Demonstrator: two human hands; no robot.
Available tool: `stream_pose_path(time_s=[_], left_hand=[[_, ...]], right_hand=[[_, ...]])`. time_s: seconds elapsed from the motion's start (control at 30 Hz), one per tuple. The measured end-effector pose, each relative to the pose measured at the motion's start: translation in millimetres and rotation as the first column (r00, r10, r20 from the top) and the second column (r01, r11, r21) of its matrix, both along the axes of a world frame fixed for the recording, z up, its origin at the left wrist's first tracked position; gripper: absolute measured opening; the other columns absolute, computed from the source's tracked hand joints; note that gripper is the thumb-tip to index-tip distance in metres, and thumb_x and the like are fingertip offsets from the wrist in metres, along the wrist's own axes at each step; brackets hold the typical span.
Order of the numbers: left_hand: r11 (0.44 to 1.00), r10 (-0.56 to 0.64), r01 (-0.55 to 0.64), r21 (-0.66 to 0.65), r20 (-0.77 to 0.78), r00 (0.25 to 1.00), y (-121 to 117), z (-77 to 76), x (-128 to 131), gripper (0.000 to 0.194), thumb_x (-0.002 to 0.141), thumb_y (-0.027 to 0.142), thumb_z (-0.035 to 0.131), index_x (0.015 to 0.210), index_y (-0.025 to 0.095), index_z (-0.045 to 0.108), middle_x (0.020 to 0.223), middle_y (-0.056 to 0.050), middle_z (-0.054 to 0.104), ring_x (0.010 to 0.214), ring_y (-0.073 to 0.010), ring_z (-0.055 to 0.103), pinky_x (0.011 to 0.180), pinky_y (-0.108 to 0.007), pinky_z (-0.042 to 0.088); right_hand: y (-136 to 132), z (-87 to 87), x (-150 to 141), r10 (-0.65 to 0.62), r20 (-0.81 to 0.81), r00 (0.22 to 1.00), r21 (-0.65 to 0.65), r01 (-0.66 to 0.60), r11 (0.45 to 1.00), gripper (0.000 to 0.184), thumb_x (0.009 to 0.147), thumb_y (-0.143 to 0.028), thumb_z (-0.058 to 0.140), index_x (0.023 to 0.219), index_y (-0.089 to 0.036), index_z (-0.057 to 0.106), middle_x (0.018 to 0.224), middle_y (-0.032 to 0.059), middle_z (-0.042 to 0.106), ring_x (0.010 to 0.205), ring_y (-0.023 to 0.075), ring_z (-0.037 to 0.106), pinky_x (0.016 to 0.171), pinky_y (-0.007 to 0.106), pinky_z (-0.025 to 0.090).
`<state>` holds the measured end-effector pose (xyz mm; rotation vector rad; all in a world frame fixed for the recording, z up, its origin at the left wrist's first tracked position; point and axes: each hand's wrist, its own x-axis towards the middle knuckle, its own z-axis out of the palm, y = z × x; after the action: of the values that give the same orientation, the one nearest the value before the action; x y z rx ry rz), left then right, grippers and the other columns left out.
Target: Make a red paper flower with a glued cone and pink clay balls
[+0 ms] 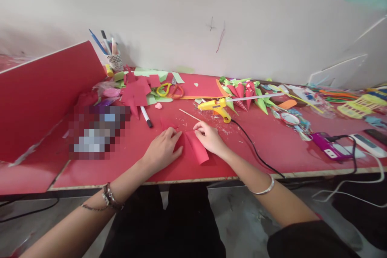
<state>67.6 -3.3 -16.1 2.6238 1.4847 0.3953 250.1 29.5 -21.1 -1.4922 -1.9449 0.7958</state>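
Near the table's front edge lies a piece of red paper (198,150), with a fold running down it and its right part lifted off the surface. My right hand (210,139) pinches the top edge of this paper between thumb and fingers. To the left, my left hand (163,147) rests palm down, its thumb apart from the fingers, beside the red paper. Just beyond the hands are a thin wooden stick (190,114) and a yellow glue gun (216,108) with a long glue stick in its back. A marker (146,117) lies beyond my left hand.
Red paper cutouts (136,90) and yellow-handled scissors (163,90) lie at the back left, near a pen cup (115,61). Red and green paper cones (243,90) sit behind the glue gun. Its black cord (255,147) crosses toward the front edge. A purple power strip (331,147) lies right.
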Motion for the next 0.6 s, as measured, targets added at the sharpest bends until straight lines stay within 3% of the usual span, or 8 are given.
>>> stream_pose_path(time_s=[0.33, 0.6], left_hand=[[0.996, -0.031, 0.046, 0.076, -0.182, 0.983, -0.4, 3.6, 7.5, 0.039, 0.083, 0.024, 0.037, 0.119, 0.012, 0.046, 0.098, -0.010, 0.051, 0.090, -0.0237, 0.052, 0.075, -0.035, 0.045], [0.994, -0.023, 0.047, 0.100, -0.221, 0.975, -0.4, 4.6, 11.4, 0.036, 0.083, 0.023, 0.037, 0.116, 0.012, 0.048, 0.102, -0.010, 0.053, 0.091, -0.0234, 0.052, 0.075, -0.035, 0.041]], right_hand=[[-8.5, -3.4, -4.8, -0.017, 0.170, 0.985, 0.099, 0.000, 0.995, 0.011, 0.079, -0.017, 0.042, 0.086, -0.021, 0.049, 0.050, -0.0076, 0.050, 0.049, 0.0115, 0.046, 0.078, 0.034, 0.027], [-14.7, -3.2, -6.7, -0.025, 0.367, 0.930, 0.222, -0.061, 0.973, 0.014, 0.082, -0.014, 0.040, 0.086, -0.022, 0.052, 0.059, -0.0051, 0.059, 0.056, 0.0108, 0.053, 0.080, 0.032, 0.019]])
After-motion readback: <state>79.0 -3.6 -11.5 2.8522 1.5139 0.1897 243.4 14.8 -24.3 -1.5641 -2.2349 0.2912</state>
